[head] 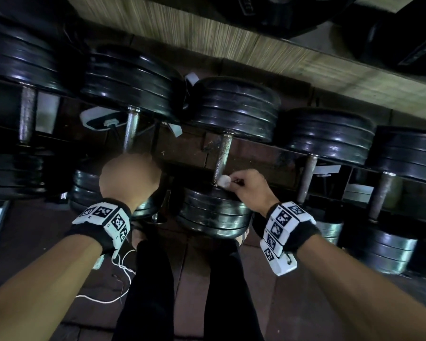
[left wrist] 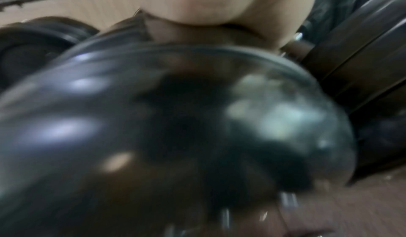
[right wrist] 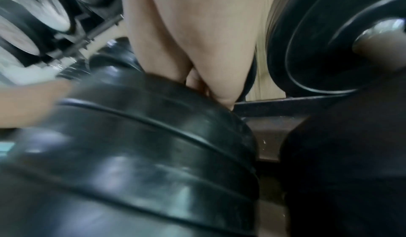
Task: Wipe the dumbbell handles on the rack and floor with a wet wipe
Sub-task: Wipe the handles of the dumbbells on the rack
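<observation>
Black plate dumbbells lie in a row in the head view. My left hand [head: 130,178] is curled over the lower end of one chrome handle [head: 131,129]; its fingers are hidden beneath the fist. My right hand [head: 246,185] pinches a small balled white wet wipe [head: 224,181] against the base of the speckled handle [head: 222,153] of the middle dumbbell, just above its near plates [head: 214,212]. The wrist views are blurred: my left palm [left wrist: 219,2] over a black plate [left wrist: 153,136], and my right hand [right wrist: 197,32] behind stacked plates [right wrist: 153,136].
More dumbbells with rusty handles [head: 308,178] [head: 383,195] lie to the right, and another [head: 27,114] to the left. A wooden panel [head: 231,45] runs behind them under large plates. My legs in black trousers [head: 153,291] stand on the brown floor [head: 190,279].
</observation>
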